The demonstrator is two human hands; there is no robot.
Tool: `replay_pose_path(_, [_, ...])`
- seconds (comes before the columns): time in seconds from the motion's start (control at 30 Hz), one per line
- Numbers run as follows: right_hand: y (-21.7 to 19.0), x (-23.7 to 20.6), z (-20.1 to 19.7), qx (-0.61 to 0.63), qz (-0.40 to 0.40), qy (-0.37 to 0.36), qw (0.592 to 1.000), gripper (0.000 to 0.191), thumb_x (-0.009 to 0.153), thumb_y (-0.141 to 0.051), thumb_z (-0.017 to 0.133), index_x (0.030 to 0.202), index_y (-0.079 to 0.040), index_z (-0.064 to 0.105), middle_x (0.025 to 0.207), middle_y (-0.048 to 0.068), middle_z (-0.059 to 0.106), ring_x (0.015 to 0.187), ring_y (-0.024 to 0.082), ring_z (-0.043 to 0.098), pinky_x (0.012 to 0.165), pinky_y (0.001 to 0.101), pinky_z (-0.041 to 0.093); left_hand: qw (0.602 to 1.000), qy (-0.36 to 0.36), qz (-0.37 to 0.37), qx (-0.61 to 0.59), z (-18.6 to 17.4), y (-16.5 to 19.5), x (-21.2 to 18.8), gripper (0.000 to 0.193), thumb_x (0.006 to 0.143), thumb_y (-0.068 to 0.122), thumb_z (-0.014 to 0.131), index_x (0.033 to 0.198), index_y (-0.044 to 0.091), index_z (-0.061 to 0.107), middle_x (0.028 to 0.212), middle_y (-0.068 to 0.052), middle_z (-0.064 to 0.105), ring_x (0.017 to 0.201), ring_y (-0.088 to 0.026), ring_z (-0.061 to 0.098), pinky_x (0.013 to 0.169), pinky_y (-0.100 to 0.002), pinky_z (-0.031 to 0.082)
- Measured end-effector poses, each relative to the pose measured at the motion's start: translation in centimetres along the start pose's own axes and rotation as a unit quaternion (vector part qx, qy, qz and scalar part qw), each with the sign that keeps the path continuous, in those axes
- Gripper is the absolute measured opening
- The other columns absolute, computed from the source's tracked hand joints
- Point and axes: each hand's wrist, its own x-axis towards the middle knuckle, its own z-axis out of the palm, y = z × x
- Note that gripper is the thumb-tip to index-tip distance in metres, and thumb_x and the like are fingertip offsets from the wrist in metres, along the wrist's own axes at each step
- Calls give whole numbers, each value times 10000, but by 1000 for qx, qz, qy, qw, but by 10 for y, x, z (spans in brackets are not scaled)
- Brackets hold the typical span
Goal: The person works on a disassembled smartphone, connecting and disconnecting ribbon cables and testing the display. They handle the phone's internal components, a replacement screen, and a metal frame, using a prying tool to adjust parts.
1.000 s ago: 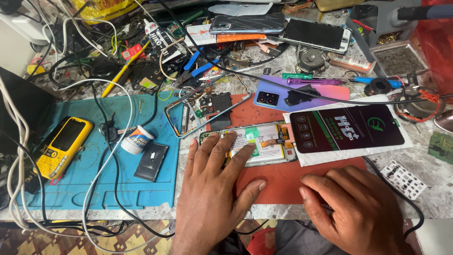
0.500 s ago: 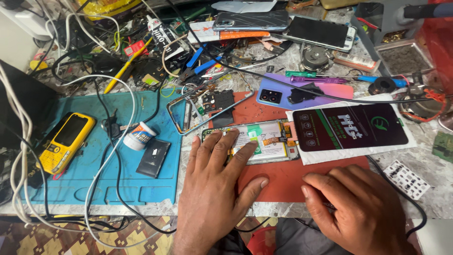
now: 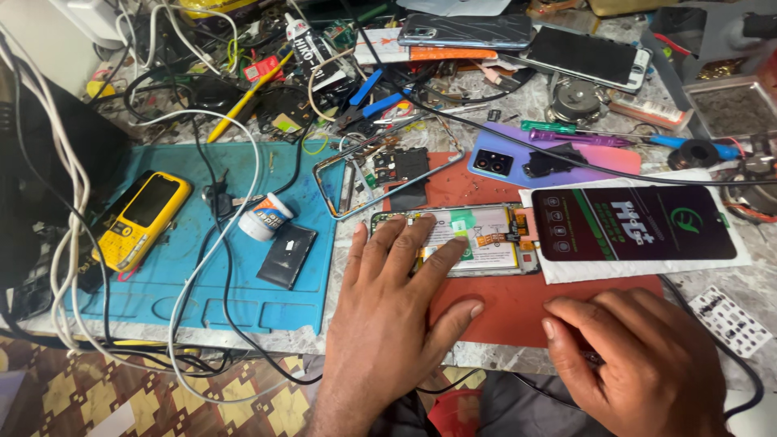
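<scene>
1. The left hand (image 3: 388, 311) is laid flat, fingers spread, on an opened smartphone with white battery and green tape (image 3: 477, 239) — nothing is gripped.
2. The phone is set on a red rubber mat (image 3: 518, 303) on the desk.
3. The right hand (image 3: 639, 364) is rested, loosely curled and empty, at the mat's near edge — just below a dark screen-protector packet (image 3: 631, 222).

Opened phone (image 3: 477, 239) partly under left-hand fingers (image 3: 405, 251)
</scene>
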Motion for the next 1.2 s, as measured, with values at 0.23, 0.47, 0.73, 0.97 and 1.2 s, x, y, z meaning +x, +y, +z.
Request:
replay_pose_path(0.23, [-4, 0, 3, -4, 9, -4, 1000, 134, 800, -178, 789, 888, -87, 743, 708, 24, 655, 651, 223, 637, 593, 378, 488, 1000, 4, 2, -1, -4, -4, -3, 569, 914, 518, 681, 1356, 160, 650, 1420, -172, 551, 1395, -415, 429, 1185, -612, 260])
replay_pose_path(0.47, [-7, 1, 6, -7, -6, 3, 1000, 133, 788, -168, 787, 886, -89, 743, 723, 32, 666, 672, 230, 647, 617, 377, 497, 1000, 7, 2, -4, -8, -7, -5, 560, 916, 522, 679, 1342, 159, 655, 1431, -159, 551, 1393, -403, 436, 1189, -608, 264])
replay_pose_path(0.73, [-5, 1, 5, 1, -17, 13, 1000, 129, 796, -165, 781, 887, -85, 735, 718, 42, 653, 675, 240, 645, 621, 382, 494, 1000, 10, 4, -1, -8, -6, -5, 561, 902, 523, 684, 1324, 154, 668, 1421, -153, 552, 1386, -401, 437, 1182, -609, 262])
replay_pose_path(0.97, [-4, 1, 3, 8, -19, 12, 1000, 133, 800, -163, 776, 895, -84, 729, 716, 41, 647, 675, 238, 645, 620, 380, 493, 1000, 9, 3, -1, -7, -5, -4, 559, 898, 525, 687, 1313, 151, 675, 1431, -153, 550, 1378, -406, 437, 1170, -613, 266])
replay_pose_path(1.2, [-3, 0, 2, 11, -22, 12, 1000, 131, 805, -164, 778, 899, -88, 729, 707, 37, 639, 660, 233, 638, 611, 381, 487, 1000, 8, 3, 0, -7, -3, -4, 557, 898, 528, 686, 1311, 154, 677, 1426, -154, 551, 1379, -406, 435, 1171, -612, 261])
